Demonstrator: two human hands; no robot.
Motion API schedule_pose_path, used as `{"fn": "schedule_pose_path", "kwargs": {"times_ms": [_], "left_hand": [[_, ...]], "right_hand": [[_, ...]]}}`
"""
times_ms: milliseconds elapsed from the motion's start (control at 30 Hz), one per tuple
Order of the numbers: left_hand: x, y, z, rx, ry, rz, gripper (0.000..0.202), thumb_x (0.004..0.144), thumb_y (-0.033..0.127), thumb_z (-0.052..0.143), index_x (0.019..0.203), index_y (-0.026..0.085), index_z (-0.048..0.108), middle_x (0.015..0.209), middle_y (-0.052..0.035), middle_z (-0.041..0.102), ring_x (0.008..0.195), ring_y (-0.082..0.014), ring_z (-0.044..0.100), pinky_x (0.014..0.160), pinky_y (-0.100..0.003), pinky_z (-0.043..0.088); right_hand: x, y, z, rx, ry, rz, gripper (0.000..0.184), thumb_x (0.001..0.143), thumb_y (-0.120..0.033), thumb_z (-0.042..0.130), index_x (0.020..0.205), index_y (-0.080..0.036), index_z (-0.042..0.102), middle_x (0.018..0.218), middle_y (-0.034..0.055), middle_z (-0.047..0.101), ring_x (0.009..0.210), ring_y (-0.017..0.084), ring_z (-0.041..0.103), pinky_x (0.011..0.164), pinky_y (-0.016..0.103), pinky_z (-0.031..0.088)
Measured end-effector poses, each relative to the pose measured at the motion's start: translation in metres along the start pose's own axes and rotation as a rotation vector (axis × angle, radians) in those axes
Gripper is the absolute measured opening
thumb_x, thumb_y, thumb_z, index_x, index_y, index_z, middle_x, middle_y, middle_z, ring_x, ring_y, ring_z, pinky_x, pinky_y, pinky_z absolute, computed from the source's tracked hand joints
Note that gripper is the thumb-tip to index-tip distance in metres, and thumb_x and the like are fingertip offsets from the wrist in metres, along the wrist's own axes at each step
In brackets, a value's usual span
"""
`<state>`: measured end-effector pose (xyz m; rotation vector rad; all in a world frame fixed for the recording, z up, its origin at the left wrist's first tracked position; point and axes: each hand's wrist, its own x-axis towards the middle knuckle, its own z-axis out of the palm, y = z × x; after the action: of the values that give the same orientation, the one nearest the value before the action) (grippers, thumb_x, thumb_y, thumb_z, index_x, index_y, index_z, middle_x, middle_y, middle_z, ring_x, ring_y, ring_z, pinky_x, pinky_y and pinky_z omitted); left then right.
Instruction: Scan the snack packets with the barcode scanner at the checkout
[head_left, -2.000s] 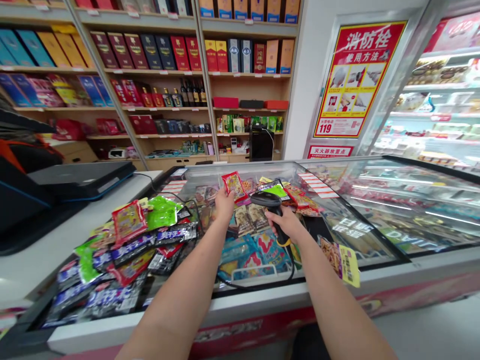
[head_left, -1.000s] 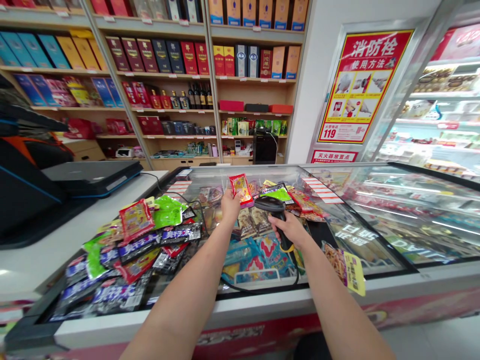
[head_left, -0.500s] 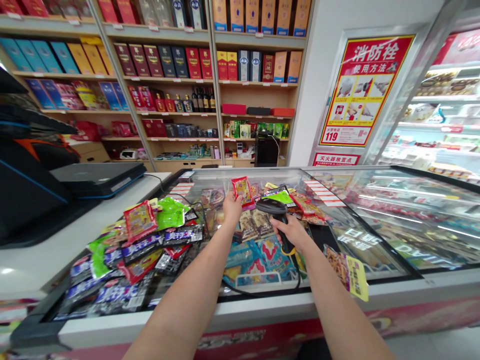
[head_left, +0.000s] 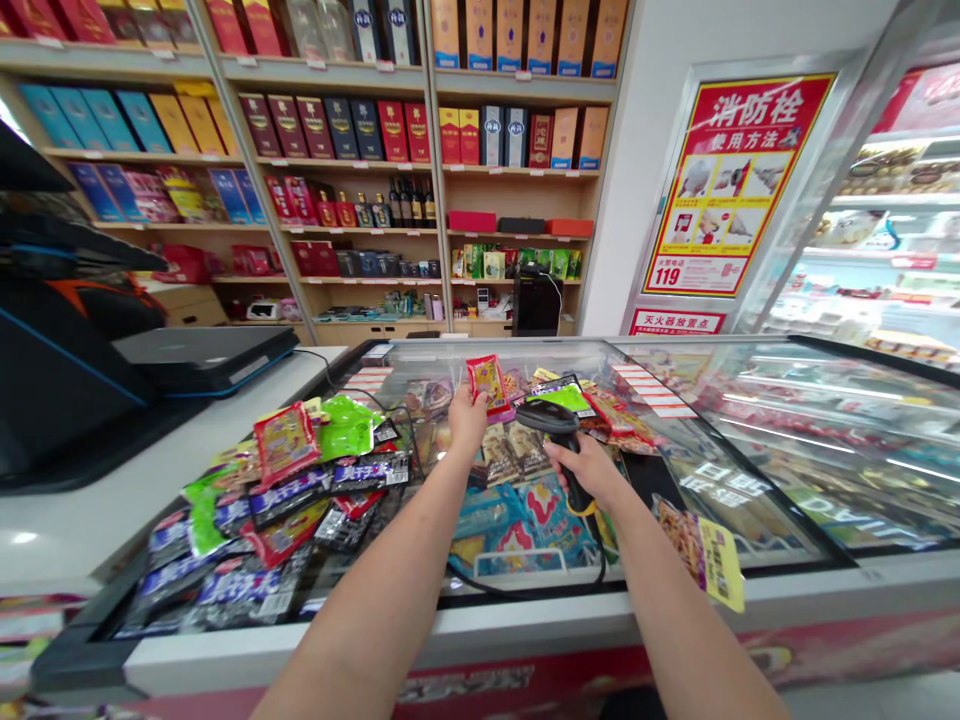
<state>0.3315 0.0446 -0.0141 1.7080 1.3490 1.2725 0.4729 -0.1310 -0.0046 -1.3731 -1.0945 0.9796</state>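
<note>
My left hand is closed on a small red snack packet, held upright above the glass freezer lid. My right hand grips the handle of a black barcode scanner, whose head sits just right of the packet and points toward it. The scanner's black cable loops down across the glass toward the front edge. Behind both hands lies a small heap of green and red packets.
A big pile of snack packets covers the left of the freezer. A yellow-labelled packet lies by my right forearm. A dark register unit stands on the white counter at left. Shelves of boxed goods line the back wall.
Both hands hold the same pose with packet and scanner; only the view has drifted slightly, so everything sits a little lower and to the right.
</note>
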Motion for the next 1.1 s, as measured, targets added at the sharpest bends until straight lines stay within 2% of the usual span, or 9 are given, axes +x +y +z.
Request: {"fn": "schedule_pose_path", "kwargs": {"times_ms": [167,300,400,467,533,667,800,900,1100], "left_hand": [[-0.002,-0.001,0.000,-0.020,0.025,0.012,0.005,0.081,0.020,0.058,0.083,0.019,0.062,0.081,-0.0043,0.068,0.078,-0.0188,0.064,0.079,-0.031,0.048],[-0.006,-0.002,0.001,-0.032,0.026,0.002,0.006,0.081,0.019,0.059,0.085,0.019,0.064,0.081,-0.0042,0.069,0.079,-0.0184,0.064,0.080,-0.032,0.049],[-0.006,0.003,-0.008,-0.020,0.031,-0.004,0.007,0.081,0.019,0.059,0.085,0.018,0.064,0.082,-0.0050,0.070,0.080,-0.0188,0.065,0.079,-0.031,0.048],[-0.003,0.008,-0.025,0.009,0.041,-0.005,0.005,0.080,0.020,0.060,0.082,0.018,0.064,0.079,-0.0047,0.069,0.078,-0.0190,0.064,0.077,-0.030,0.048],[0.001,0.011,-0.054,0.070,0.068,0.014,0.004,0.079,0.022,0.062,0.078,0.018,0.064,0.075,-0.0043,0.068,0.075,-0.0191,0.063,0.075,-0.030,0.047],[-0.001,0.006,-0.137,0.248,0.177,0.066,0.010,0.078,0.028,0.060,0.077,0.020,0.065,0.076,-0.0038,0.069,0.075,-0.0198,0.062,0.073,-0.030,0.045],[-0.011,-0.010,-0.207,0.432,0.291,-0.032,0.016,0.078,0.035,0.059,0.078,0.021,0.065,0.077,-0.0047,0.070,0.076,-0.0224,0.063,0.071,-0.030,0.044],[-0.012,-0.017,-0.228,0.510,0.317,-0.098,0.014,0.077,0.036,0.060,0.078,0.022,0.065,0.078,-0.0059,0.071,0.079,-0.0247,0.065,0.072,-0.032,0.044],[-0.006,-0.008,-0.231,0.626,0.288,-0.136,0.012,0.079,0.033,0.059,0.080,0.023,0.066,0.090,-0.0133,0.075,0.094,-0.0341,0.068,0.083,-0.042,0.044]], "right_hand": [[0.000,0.006,0.001,0.027,0.018,-0.014,0.032,0.074,-0.047,0.071,0.067,-0.021,0.053,0.051,-0.0032,0.053,0.040,0.011,0.048,0.042,0.025,0.042],[0.005,0.004,0.006,0.050,-0.016,-0.010,0.036,0.068,-0.050,0.075,0.074,-0.021,0.054,0.051,-0.0043,0.054,0.039,0.011,0.048,0.040,0.025,0.040],[0.008,-0.001,0.011,0.049,-0.062,-0.013,0.042,0.065,-0.054,0.076,0.076,-0.020,0.053,0.053,-0.0048,0.055,0.040,0.011,0.048,0.041,0.025,0.040],[0.009,-0.003,0.013,0.038,-0.089,-0.021,0.043,0.066,-0.055,0.075,0.076,-0.020,0.053,0.055,-0.0046,0.055,0.041,0.010,0.049,0.042,0.025,0.042],[0.008,-0.005,0.014,0.027,-0.109,-0.026,0.044,0.066,-0.056,0.075,0.076,-0.019,0.054,0.056,-0.0040,0.056,0.041,0.010,0.049,0.042,0.025,0.042],[0.006,-0.010,0.018,0.036,-0.087,-0.051,0.042,0.068,-0.055,0.075,0.076,-0.019,0.054,0.055,-0.0038,0.056,0.041,0.010,0.049,0.041,0.025,0.042],[0.010,-0.023,0.039,0.087,-0.108,-0.071,0.043,0.066,-0.054,0.076,0.076,-0.019,0.053,0.054,-0.0043,0.056,0.041,0.010,0.049,0.041,0.024,0.042],[0.015,-0.037,0.066,0.109,-0.186,-0.062,0.046,0.062,-0.053,0.079,0.073,-0.021,0.049,0.052,-0.0053,0.055,0.039,0.009,0.048,0.038,0.023,0.039],[0.024,-0.055,0.129,0.145,-0.367,-0.046,0.046,0.059,-0.048,0.080,0.078,-0.022,0.047,0.051,-0.0086,0.054,0.037,0.008,0.046,0.036,0.020,0.037]]}}
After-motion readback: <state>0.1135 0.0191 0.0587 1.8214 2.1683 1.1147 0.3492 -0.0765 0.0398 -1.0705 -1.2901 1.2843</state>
